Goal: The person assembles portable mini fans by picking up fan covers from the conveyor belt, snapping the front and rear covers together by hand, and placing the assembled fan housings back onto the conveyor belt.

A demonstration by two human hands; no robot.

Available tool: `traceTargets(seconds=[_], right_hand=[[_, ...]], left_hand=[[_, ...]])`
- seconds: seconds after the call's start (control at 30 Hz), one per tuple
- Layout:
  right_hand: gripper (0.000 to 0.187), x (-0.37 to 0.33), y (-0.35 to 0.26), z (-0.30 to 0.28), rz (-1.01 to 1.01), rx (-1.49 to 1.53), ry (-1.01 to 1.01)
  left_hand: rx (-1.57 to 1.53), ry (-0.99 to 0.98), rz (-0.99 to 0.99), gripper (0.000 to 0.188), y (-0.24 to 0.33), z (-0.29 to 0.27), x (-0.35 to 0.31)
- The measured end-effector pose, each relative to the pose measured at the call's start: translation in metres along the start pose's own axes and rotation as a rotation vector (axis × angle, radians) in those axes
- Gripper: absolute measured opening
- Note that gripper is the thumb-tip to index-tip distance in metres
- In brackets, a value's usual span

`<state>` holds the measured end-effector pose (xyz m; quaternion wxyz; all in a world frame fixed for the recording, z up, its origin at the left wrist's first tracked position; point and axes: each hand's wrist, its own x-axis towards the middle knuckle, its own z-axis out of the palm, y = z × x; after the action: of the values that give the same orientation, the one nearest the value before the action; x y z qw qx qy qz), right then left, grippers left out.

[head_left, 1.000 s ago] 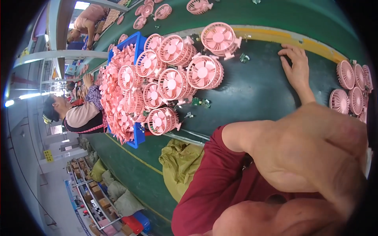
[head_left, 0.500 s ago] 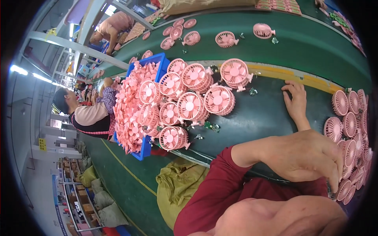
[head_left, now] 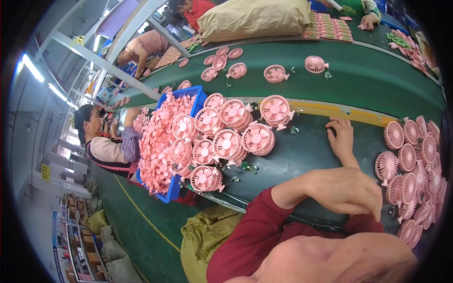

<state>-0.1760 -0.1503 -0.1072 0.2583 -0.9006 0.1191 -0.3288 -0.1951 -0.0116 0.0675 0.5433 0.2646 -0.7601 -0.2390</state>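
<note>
My left hand (head_left: 347, 189) is bent at the wrist across my right forearm, with the back of the hand up and its fingers drooping loosely. No object shows in it, though the undersides of the fingers are hidden. Beyond it, my right hand (head_left: 340, 137) rests on the dark green worktop (head_left: 297, 158), fingers slightly bent and apart, holding nothing. To the left stand stacked pink fan housings with blades (head_left: 227, 144). Small green circuit boards (head_left: 249, 167) lie beside them. Several pink round fan grilles (head_left: 407, 186) are piled at the right.
A blue bin (head_left: 198, 100) heaped with pink fan blades (head_left: 163, 141) stands at the left, beside a co-worker (head_left: 111, 146). Past the yellow edge strip (head_left: 325, 109), a green belt (head_left: 368, 70) carries more fan parts. A yellow-green sack (head_left: 207, 240) sits below the worktop.
The view has shifted, showing more of the far side. My left hand has drawn a little left over my right forearm. My right hand stays resting on the worktop.
</note>
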Motion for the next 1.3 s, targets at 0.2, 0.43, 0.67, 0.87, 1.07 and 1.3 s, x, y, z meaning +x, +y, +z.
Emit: traceTargets(seconds=[0.2,0.43,0.67,0.87,1.07,1.3], right_hand=[[0.020,0.000,0.023,0.019,-0.143,0.035,0.055],[0.019,0.012,0.009,-0.004,-0.038,0.195,0.098],[0.027,0.060,-0.004,-0.006,0.113,0.426,0.087],[0.047,0.162,0.044,0.044,-0.052,-0.043,0.115],[0.064,0.224,0.100,0.064,0.119,-0.553,0.006],[0.067,0.248,0.121,0.076,0.284,-0.212,-0.157]], left_hand=[[0.203,0.268,-0.315,0.023,-0.087,-0.009,-0.026],[0.138,1.350,-0.365,0.023,-0.176,-0.053,-0.128],[0.155,1.322,-0.415,0.024,-0.183,-0.058,-0.132],[0.249,1.269,-0.460,0.023,-0.182,-0.056,-0.133],[0.265,1.253,-0.530,0.023,-0.183,-0.046,-0.115],[0.359,1.278,-0.591,0.022,-0.181,-0.053,-0.116]])
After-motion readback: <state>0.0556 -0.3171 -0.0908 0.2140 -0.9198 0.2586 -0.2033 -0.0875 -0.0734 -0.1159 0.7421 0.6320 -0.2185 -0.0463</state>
